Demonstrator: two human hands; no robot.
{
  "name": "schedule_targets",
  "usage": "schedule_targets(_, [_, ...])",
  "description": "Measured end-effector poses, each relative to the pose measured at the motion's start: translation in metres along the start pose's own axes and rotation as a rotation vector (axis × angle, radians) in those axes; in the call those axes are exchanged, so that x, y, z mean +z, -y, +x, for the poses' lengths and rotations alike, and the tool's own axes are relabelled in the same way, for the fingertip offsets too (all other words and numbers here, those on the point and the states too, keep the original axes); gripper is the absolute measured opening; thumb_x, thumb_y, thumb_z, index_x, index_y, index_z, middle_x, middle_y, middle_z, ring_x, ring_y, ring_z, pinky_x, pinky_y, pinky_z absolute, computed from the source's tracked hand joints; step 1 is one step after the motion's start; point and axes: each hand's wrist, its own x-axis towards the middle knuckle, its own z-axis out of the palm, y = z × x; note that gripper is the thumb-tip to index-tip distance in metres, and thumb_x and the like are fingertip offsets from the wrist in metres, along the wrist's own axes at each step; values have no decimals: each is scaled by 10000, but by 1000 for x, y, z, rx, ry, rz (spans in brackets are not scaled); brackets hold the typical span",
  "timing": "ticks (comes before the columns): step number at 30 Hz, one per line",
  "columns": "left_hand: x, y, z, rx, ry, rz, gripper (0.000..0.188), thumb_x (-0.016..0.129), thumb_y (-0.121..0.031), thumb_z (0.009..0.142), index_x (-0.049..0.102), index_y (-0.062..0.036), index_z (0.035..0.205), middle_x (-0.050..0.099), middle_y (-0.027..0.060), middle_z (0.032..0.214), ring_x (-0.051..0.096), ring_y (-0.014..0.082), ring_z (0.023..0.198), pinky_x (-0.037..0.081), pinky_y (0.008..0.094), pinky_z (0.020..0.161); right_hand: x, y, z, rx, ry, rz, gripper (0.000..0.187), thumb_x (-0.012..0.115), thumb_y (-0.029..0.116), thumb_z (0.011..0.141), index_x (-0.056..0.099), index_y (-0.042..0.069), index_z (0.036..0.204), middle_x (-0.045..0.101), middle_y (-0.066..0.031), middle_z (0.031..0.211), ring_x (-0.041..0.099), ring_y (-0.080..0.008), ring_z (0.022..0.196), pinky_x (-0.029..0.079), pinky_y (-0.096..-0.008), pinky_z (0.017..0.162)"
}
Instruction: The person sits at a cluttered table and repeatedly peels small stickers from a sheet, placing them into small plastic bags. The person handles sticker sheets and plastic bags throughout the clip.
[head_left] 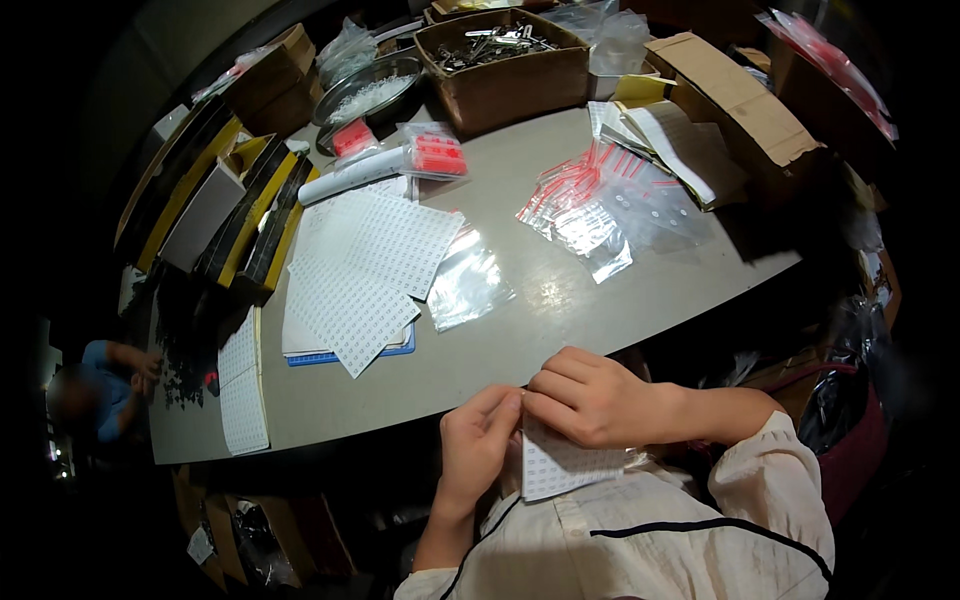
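Note:
Close to my body, past the table's near edge, a white sheet of small printed labels (560,468) hangs below my right hand (585,400). That hand is closed over the sheet's upper part, its fingers bent down. My left hand (480,440) is also closed, thumb pressed to the fingers at the sheet's upper left corner. The fingertips of both hands meet there and hide whatever is pinched between them. On the table lie more label sheets (370,260), fanned over a blue-edged pad (400,345). Beside them is a clear plastic bag (468,285).
Red-striped zip bags (590,205) lie at the right. Behind stand a box of metal pieces (500,90) and a bowl of clear bits (370,100). Black-yellow boxes (235,210) line the left, near a label stack (242,385). Another person's hands (147,368) are beside small black pieces (185,340).

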Motion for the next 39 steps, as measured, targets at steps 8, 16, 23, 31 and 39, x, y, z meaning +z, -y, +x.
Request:
schedule_targets(8, [-19, 5, 3, 213, -281, -22, 159, 622, -74, 993, 686, 72, 999, 668, 12, 856, 561, 39, 784, 460, 193, 697, -37, -106, -23, 555, -173, -67, 182, 674, 112, 836, 573, 23, 958, 616, -178, 916, 616, -377, 884, 512, -447, 809])
schedule_targets(16, [-55, 10, 13, 294, -415, -76, 178, 584, -106, 1028, 666, 47, 990, 627, -15, 857, 520, 26, 759, 402, 176, 684, -46, -56, -26, 521, 20, 140, 139, 670, 95, 893, 594, 11, 973, 628, -151, 884, 637, -314, 809, 510, -389, 718])
schedule_targets(23, [-56, 10, 13, 313, -388, -90, 191, 584, -123, 1032, 663, 47, 990, 632, -8, 851, 535, 37, 757, 418, 185, 692, -52, -99, -14, 607, 404, 53, 246, 675, 187, 872, 624, -22, 991, 666, -215, 841, 652, -384, 775, 510, -438, 690])
schedule_targets(31, [-54, 5, 23, 319, -350, -147, 182, 571, -127, 1027, 650, 22, 959, 636, -3, 868, 535, 48, 766, 420, 201, 701, -67, -79, -6, 608, 615, 135, 524, 767, 491, 823, 643, 16, 1006, 687, -209, 864, 680, -403, 849, 515, -476, 726])
schedule_targets(39, [-71, 32, 18, 327, -396, -97, 168, 544, -144, 1042, 648, -12, 1036, 640, -4, 884, 566, 44, 802, 454, 208, 723, -32, -92, -41, 748, 82, -263, 444, 696, 282, 911, 576, -35, 1198, 631, -203, 700, 630, -409, 675, 465, -505, 626])
